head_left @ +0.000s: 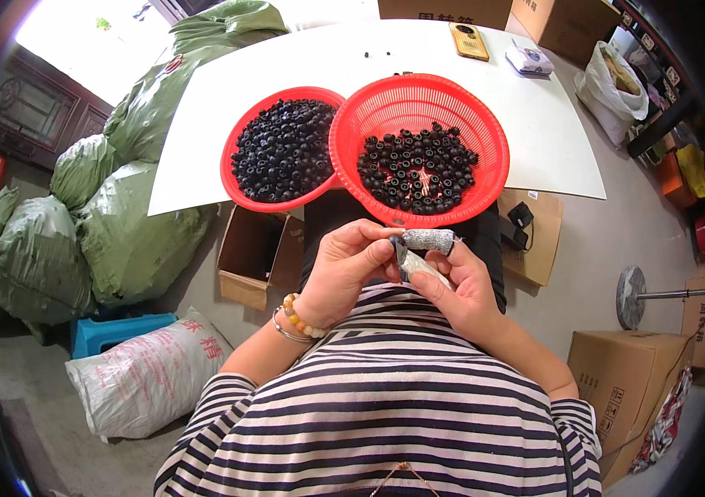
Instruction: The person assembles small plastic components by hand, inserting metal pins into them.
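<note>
My left hand (340,273) pinches a small round black part (396,241) between thumb and fingers, just in front of the red baskets. Close against it, my right hand (470,296) is closed on a short tool with a pale, wrapped-looking handle (423,267) and a dark, blade-like end; its exact kind is unclear. A grey knitted sleeve (428,240) covers my right index finger. The right red basket (485,124) holds a loose layer of black ring-shaped parts (423,170). The left red basket (232,170) is heaped with similar parts (282,149).
Both baskets stand on a white table (534,149), with a phone (469,41) and a tissue pack (529,58) farther back. Green sacks (129,232) crowd the left. Cardboard boxes (625,373) stand right; an open carton (249,253) sits below the table.
</note>
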The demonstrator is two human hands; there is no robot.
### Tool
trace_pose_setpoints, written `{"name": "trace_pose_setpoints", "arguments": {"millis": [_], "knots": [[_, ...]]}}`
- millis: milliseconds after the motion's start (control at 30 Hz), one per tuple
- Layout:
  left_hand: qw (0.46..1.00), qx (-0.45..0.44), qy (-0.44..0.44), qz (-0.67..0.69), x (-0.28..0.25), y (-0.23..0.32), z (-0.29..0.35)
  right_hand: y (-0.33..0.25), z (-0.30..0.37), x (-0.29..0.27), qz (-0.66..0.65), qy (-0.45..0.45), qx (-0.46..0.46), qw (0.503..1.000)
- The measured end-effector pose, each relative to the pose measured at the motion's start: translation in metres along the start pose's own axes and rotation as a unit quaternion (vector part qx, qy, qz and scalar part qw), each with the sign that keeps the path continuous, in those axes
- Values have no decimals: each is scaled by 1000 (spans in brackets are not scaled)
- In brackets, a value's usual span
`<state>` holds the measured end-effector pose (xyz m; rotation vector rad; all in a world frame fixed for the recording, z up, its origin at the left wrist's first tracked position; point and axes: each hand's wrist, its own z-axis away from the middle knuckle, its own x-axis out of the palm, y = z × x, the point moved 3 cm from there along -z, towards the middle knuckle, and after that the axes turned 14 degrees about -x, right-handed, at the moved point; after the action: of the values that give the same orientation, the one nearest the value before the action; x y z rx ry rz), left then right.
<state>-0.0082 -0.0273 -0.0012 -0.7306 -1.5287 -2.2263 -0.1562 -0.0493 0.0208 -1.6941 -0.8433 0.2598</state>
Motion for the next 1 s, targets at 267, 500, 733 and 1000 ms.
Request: {"name": "trace_pose_setpoints", "arguments": {"millis": [267, 500, 733, 1000], "knots": [[999, 17, 14, -50, -2, 1, 0, 8, 1, -2, -12, 10, 5, 1000], [1000, 6, -6, -22, -3, -1, -2, 8, 1, -2, -18, 4, -12, 1000], [1000, 10, -3, -22, -2, 0, -1, 8, 3, -2, -1, -8, 13, 1000], [1000, -4, -12, 3, -1, -1, -1, 6, 2, 0, -31, 2, 10, 999]]}}
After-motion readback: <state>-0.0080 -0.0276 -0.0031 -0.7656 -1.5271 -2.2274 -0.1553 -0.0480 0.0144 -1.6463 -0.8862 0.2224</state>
